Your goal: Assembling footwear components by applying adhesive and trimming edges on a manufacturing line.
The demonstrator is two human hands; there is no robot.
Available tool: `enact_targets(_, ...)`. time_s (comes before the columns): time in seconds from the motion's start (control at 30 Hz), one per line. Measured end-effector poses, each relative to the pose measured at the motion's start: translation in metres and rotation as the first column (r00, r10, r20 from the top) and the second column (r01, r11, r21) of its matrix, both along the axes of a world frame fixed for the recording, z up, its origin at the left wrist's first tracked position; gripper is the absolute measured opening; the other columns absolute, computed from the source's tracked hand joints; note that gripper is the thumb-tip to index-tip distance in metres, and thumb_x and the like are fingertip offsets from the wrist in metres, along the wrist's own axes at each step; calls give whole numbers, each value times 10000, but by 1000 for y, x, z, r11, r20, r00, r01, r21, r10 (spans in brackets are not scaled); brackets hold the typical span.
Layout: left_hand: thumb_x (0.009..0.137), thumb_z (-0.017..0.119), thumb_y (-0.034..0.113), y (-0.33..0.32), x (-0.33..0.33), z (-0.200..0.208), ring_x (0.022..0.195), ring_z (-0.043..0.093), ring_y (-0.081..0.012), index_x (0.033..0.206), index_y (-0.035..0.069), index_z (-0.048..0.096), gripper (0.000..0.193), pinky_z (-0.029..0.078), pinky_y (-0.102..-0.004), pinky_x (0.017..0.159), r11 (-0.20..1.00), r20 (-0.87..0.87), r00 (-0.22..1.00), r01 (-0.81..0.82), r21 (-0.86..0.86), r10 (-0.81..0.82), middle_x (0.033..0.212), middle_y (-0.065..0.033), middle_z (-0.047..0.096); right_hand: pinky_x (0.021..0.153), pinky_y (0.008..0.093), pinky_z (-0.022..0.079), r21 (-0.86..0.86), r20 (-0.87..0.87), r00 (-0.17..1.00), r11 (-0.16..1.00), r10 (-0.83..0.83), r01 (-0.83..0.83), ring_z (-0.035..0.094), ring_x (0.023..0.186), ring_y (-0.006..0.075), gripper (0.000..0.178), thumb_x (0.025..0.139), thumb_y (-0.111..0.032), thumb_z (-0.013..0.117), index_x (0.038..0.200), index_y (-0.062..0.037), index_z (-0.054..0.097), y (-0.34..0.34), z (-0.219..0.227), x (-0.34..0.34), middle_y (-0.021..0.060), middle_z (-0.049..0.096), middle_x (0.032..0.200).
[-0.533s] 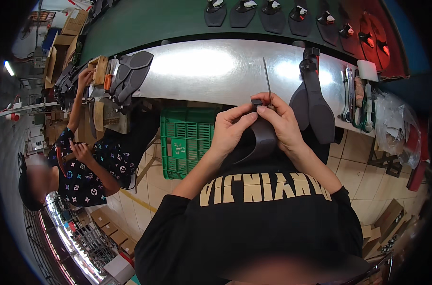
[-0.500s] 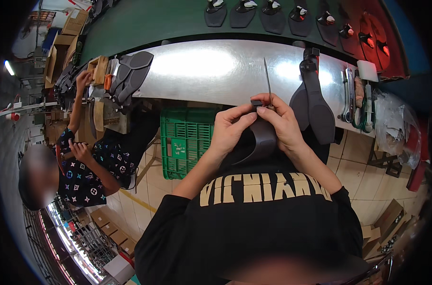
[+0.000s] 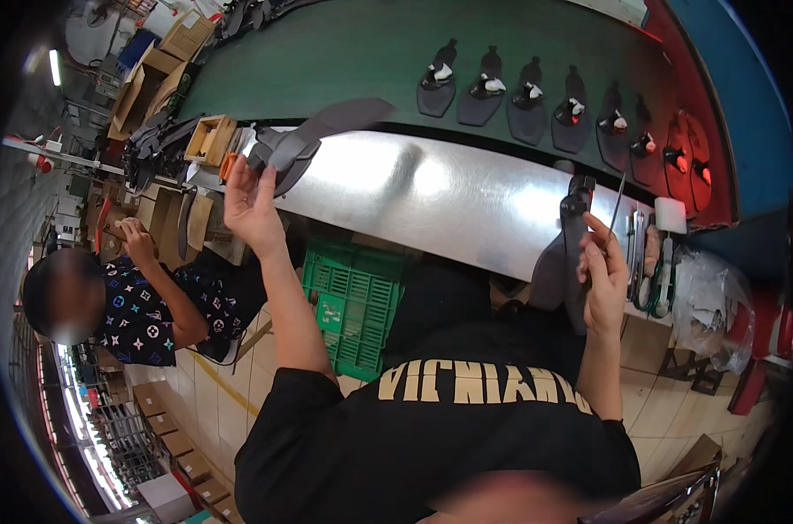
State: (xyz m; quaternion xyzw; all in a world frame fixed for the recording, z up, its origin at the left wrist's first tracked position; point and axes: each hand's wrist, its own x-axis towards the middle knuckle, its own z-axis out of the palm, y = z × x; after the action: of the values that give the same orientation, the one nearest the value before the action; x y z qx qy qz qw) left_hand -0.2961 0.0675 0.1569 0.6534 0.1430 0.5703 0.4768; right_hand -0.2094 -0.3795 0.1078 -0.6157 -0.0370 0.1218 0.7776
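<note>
My left hand [image 3: 255, 210] is stretched out to the left, its fingers closed about the narrow end of a dark grey plastic blade [image 3: 348, 118], mudguard-like in shape. The blade's wide end points right, over the far edge of the metal bench. Beneath it lie similar dark blades [image 3: 298, 166], partly hidden. On the right, my right hand [image 3: 606, 284] grips a tool with a thin metal shaft [image 3: 618, 205], which points away from me; its handle is mostly hidden. Just left of that hand, another dark grey blade [image 3: 557, 266] with a black clamp end [image 3: 578, 196] lies across the bench edge.
Beyond the shiny metal bench [image 3: 466, 205], a green belt [image 3: 326, 65] carries several dark blades with fittings. Spanners and other tools [image 3: 649, 253] lie at the right, near a plastic bag [image 3: 710, 301]. A green crate [image 3: 353, 306] stands below. A co-worker [image 3: 161, 297] sits at left beside a wooden box [image 3: 210, 140].
My hands have parted from in front of my chest. The left has carried the blade far left to the other blades; the right has moved right with the thin tool. The view has shifted.
</note>
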Motion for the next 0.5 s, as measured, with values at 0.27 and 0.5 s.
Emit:
enact_targets(0.27,737,785,164,34,26,-75,1084,597,-321,1268,37,609,573,452,-412,948,787,-393,754,-258,560,527,1167,-134,648,724,329,448,-691,578,813,571,67,444,549,790,247,362,908,-18,542,1264,-13,608,-40,-39,31,127,547,913)
enact_targets(0.5,834,702,376,-9,223,-97,1114,587,-369,1286,24,579,586,455,-415,959,929,-563,823,145,339,77,1195,-201,628,782,401,458,-754,588,799,444,125,485,582,864,331,315,879,-25,564,1181,-32,651,-37,-47,37,155,592,915)
